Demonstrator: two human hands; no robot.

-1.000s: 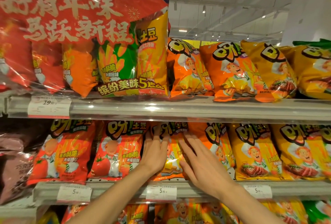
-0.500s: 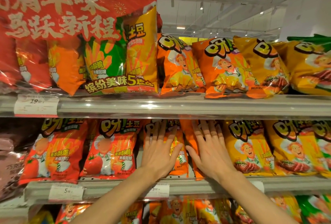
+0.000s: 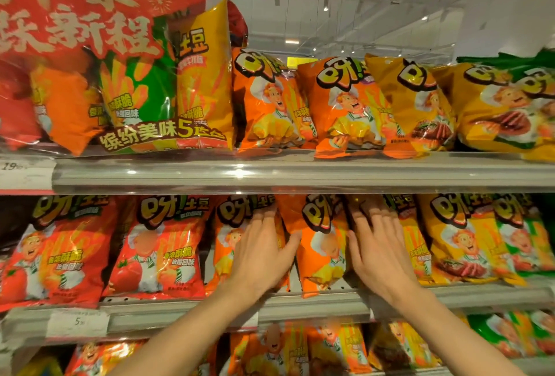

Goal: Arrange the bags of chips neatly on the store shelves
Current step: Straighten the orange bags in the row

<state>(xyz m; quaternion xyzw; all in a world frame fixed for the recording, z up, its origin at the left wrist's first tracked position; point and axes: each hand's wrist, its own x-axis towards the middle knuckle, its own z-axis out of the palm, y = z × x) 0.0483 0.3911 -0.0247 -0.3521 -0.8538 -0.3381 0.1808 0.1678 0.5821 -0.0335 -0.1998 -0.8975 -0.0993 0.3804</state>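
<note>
The left hand (image 3: pixel 258 255) and right hand (image 3: pixel 380 258), both flat with straight fingers, are flanking an orange chip bag (image 3: pixel 321 243) on the middle shelf (image 3: pixel 300 305).

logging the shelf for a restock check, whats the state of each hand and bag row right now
left hand: open, fingers flat on an orange bag, middle shelf
right hand: open, fingers flat on the bags to the right
orange bag between the hands: upright, turned a little, standing forward of its neighbours
red bags: upright, facing out
yellow bags: upright, leaning on each other
top shelf bags: standing, tilted, overlapping
multipack: sealed, on the top shelf
</note>
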